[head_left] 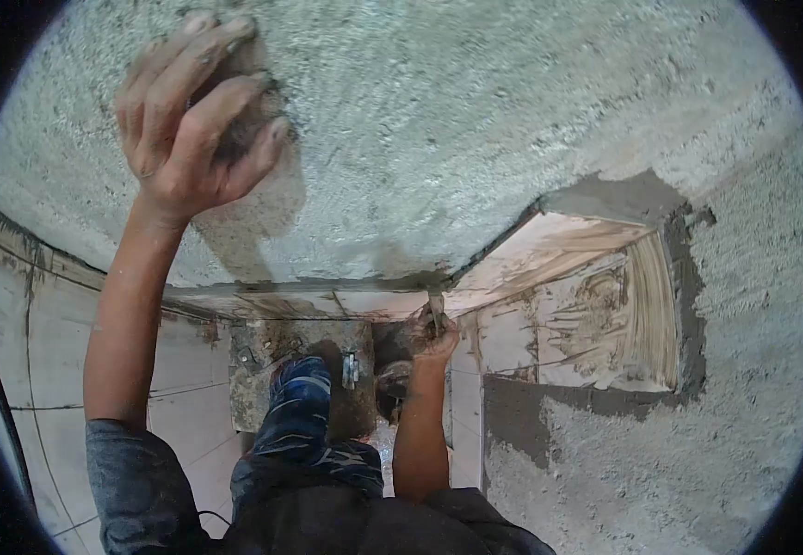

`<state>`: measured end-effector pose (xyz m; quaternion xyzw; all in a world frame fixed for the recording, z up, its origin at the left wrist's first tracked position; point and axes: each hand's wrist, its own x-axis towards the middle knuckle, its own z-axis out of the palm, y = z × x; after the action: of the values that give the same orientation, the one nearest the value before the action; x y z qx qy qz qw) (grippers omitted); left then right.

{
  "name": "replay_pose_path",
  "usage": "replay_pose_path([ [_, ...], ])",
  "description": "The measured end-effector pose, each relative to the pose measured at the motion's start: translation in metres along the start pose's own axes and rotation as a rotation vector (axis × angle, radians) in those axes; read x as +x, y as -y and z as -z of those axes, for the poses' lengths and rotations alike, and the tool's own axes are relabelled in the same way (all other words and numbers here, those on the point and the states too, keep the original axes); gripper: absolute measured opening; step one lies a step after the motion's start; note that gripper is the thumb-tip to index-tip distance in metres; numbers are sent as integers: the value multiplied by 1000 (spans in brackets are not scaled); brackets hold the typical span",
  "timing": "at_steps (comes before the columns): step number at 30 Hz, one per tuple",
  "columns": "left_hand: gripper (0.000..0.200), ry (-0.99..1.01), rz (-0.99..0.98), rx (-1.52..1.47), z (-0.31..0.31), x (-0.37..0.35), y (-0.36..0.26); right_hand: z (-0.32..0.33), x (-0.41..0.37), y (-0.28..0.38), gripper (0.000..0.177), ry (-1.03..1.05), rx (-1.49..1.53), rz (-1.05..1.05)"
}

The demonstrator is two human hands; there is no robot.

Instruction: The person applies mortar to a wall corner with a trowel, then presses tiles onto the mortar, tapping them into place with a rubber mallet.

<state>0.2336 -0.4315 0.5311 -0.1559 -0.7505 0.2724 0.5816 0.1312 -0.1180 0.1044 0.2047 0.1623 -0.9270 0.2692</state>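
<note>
High on the rough plastered wall (401, 120), my left hand (193, 125) leans with bent, spread fingers, and their tips touch the plaster. Its palm lies in shadow, and no object shows in it. Lower down, my right hand (436, 335) is closed around a small trowel (436, 303), whose narrow blade points up to the tile row's top edge. Wet grey mortar (420, 279) lies along that edge, where the blade meets it. The trowel's handle is mostly hidden by my fingers.
A mortar-smeared tile (596, 314) is on the right wall, with grey mortar (693, 314) around it. White tiles (59, 333) cover the left wall. Below, my leg (300, 407) stands by a dirty block-like surface (355, 402) bearing a small metal piece (351, 370).
</note>
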Motion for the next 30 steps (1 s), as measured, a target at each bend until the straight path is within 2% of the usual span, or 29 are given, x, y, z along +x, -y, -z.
replay_pose_path([
  [2,35,10,28,12,1,10,-7,-22,3,-2,16,-243,212,94],
  [3,35,14,37,12,2,10,-7,-29,-1,-1,16,-248,204,94],
  [5,35,12,25,-4,2,10,-6,-42,-5,0,10,-94,135,126],
  [9,35,7,40,1,3,9,-6,-61,-4,14,4,-190,59,175],
  [11,35,9,58,-22,4,8,-6,-67,-2,22,5,-187,312,144],
  [12,35,11,72,-26,6,7,-7,-69,0,25,27,-81,497,193],
  [13,34,-4,64,-30,5,7,-6,-71,0,33,27,-80,486,200],
  [15,33,-21,75,-33,2,7,-3,-147,-54,40,29,58,586,63],
  [16,32,-35,65,-48,2,7,-3,-166,-75,44,29,46,569,68],
  [18,31,-54,48,-58,3,6,-2,-201,-102,49,36,530,567,-192],
  [19,31,-51,54,-52,-23,19,9,-217,-116,52,36,528,562,-199],
  [20,27,-594,-142,99,-67,43,28,-229,-130,54,40,578,599,-190],
  [22,25,-582,-138,107,-42,27,17,-229,-147,57,45,617,639,-178],
  [23,24,-582,-140,117,-22,19,9,-225,-155,59,44,664,482,-138],
  [24,24,-34,52,-11,5,9,-3,-218,-163,62,44,708,324,-96],
  [25,24,-34,50,-13,7,11,-7,-202,-164,66,44,707,327,-95],
  [27,17,-22,141,-20,6,16,-9,-143,-147,72,43,364,-159,210],
  [28,17,-22,127,-19,5,14,-7,-112,-135,67,43,216,-328,259],
  [30,31,-38,52,-50,3,7,-2,-41,-101,62,45,-60,-598,300],
])
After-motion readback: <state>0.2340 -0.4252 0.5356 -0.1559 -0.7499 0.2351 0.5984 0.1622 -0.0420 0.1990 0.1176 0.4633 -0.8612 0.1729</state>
